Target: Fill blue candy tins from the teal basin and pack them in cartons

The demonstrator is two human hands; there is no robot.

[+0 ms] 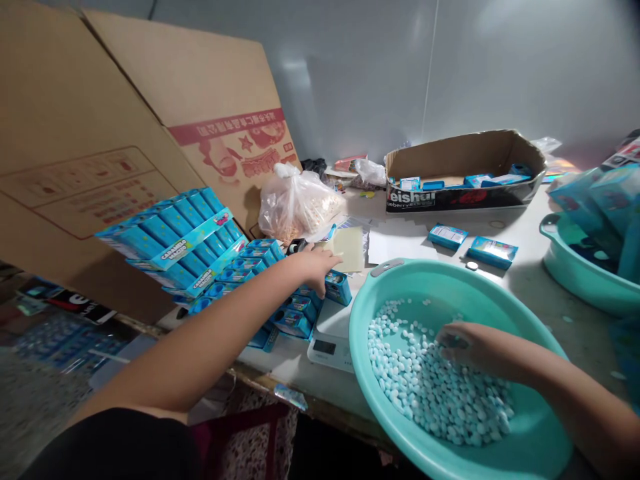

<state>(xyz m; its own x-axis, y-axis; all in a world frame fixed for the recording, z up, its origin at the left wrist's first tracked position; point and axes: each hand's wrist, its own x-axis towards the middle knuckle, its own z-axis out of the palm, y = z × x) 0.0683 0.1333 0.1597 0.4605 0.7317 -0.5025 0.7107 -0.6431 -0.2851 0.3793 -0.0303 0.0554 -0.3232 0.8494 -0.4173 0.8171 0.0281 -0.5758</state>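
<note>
The little blue-and-white candies [440, 387] sit heaped in the teal basin [505, 453] at the tabletop's [530, 240] near edge, and the right hand [463, 343] is down in them with fingers curled, maybe pinching a few, though it's too blurry to tell. The left hand [317, 263] reaches out open over the small blue boxes [300, 313] beside the scale [333, 337], fingertips near a yellowish card [349, 248]. That basin overhangs the edge, so leaning on it could tip the candies out, I'd guess.

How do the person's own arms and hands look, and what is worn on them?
Both arms are bare along all that shows. The left hand and right hand carry no gloves; no rings, watch or bracelets are visible. Dark fabric shows at the bottom left, near the left upper arm, perhaps a short sleeve.
</note>
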